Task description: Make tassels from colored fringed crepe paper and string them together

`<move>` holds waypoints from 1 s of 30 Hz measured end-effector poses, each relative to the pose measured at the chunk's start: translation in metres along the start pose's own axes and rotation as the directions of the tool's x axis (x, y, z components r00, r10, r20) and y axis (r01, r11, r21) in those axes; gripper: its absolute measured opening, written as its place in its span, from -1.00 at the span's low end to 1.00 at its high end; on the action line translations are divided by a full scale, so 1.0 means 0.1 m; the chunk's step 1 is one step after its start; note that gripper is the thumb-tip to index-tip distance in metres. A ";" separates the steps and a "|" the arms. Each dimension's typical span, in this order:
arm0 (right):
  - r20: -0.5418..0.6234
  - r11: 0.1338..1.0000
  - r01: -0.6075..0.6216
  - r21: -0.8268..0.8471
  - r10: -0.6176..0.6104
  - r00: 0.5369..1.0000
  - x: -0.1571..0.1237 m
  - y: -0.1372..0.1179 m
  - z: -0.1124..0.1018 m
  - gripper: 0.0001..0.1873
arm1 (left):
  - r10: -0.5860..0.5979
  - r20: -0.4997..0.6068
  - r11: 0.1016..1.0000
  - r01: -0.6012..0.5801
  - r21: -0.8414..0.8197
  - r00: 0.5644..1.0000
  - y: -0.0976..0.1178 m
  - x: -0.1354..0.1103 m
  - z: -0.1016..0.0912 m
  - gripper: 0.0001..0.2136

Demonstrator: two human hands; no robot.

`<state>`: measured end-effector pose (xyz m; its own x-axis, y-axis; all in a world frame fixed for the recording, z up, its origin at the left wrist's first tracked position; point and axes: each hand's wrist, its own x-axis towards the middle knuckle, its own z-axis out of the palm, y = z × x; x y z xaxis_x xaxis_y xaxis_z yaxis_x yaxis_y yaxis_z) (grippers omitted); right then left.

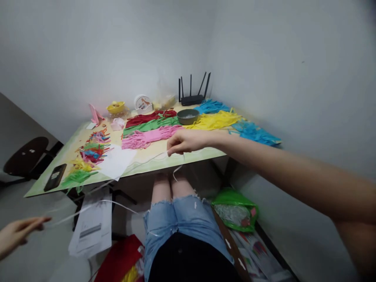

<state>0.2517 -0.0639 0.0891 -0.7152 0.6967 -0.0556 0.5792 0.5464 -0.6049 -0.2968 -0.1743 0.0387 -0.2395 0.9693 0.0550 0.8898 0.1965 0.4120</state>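
A thin white string stretches between my two hands across the lower left of the view. My right hand pinches one part of it above the near edge of the table, and a short curled end dangles below over my knees. At the far lower left, my left hand holds the other part between thumb and fingers, slightly blurred. Another length of the string droops from the left hand toward my lap. Beyond my right hand lie flat bundles of pink strips, green strips and yellow strips.
On the table are a black router, a grey bowl, blue strips, small multicoloured bunches, white paper and a phone. A green bag stands below right; a dark stool is at left.
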 end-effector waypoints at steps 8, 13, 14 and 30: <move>-0.081 0.988 0.153 0.010 -0.151 0.985 0.44 -0.24 0.31 -0.82 | 0.554 0.125 0.641 -0.326 -0.695 0.823 2.72 -0.03 1.13 -0.52; -0.079 0.989 0.104 0.108 -0.096 0.992 0.25 0.27 0.07 -0.79 | 0.571 0.371 0.701 -0.200 -0.684 0.732 2.88 0.52 1.36 -0.64; -0.080 0.984 0.084 0.157 -0.073 0.994 0.24 0.42 0.02 -0.78 | 0.538 0.407 0.745 -0.191 -0.639 0.738 2.81 0.64 1.37 -0.64; -0.272 0.889 -0.453 -0.071 0.419 0.866 1.15 2.43 -1.41 -0.68 | 0.440 0.418 0.660 0.029 -0.750 0.794 3.47 2.09 2.21 -0.54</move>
<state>0.3654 0.2146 0.0471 -0.2703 0.9590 -0.0855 0.8665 0.2036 -0.4559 0.0478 0.1289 -0.0079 0.3640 0.9184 -0.1550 0.2890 0.0469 0.9562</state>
